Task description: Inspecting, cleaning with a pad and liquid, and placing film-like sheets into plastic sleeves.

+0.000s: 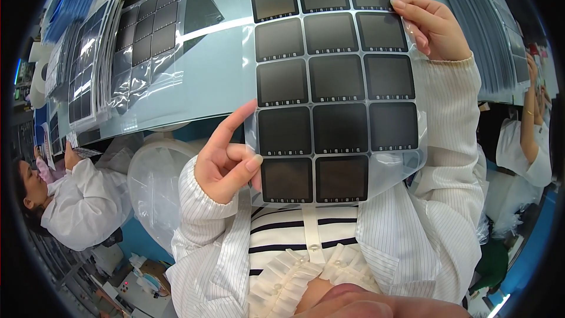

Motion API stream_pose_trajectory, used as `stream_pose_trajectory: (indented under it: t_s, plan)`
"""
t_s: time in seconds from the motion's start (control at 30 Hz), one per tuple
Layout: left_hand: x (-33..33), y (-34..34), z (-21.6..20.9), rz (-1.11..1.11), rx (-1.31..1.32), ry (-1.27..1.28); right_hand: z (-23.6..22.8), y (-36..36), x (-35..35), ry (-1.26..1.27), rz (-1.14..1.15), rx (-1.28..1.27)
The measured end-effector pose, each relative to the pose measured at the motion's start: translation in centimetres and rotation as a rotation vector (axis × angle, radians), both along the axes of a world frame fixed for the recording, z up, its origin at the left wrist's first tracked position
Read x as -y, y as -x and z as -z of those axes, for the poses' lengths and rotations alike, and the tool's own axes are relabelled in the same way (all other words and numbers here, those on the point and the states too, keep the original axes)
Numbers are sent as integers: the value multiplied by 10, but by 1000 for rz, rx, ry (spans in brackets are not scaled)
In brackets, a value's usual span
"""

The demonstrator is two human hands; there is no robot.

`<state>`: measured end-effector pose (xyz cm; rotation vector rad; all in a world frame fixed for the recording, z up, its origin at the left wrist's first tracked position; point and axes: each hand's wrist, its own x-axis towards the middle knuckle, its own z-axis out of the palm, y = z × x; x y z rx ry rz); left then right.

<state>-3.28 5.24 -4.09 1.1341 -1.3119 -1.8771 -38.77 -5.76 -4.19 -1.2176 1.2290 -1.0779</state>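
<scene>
Between my hands is a clear plastic sheet with dark square panels, held up over the table's near edge. The panels have rounded corners, black borders and a row of small marks along one side. They sit in rows of three, while the lowest row has two and a bare patch of film at its right. My left hand pinches the sheet's left edge low down, its index finger stretched up along the side. At the upper right corner, my right hand grips the edge between thumb and fingers.
On the light blue table, a similar sheet lies at the left beside a stack of panel sheets. Another tall stack stands at the right. A clear plastic-lined bin is below the table's edge. Co-workers sit at both sides.
</scene>
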Motion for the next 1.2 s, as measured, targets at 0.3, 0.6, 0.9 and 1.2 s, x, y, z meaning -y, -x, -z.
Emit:
stream_pose_trajectory:
  t_s: [0.3,0.6,0.9,1.2]
  plan:
    - [-1,3,-6,35,-72,-93,-5,1,-5,-59,-45,85]
    - [-1,-4,-4,80,-6,-22,-4,0,-5,-64,-62,103]
    - [-1,-10,-4,87,27,-2,-3,-2,-6,-127,-112,129]
    - [-6,-21,6,123,57,49,-16,-11,-16,-105,-129,104]
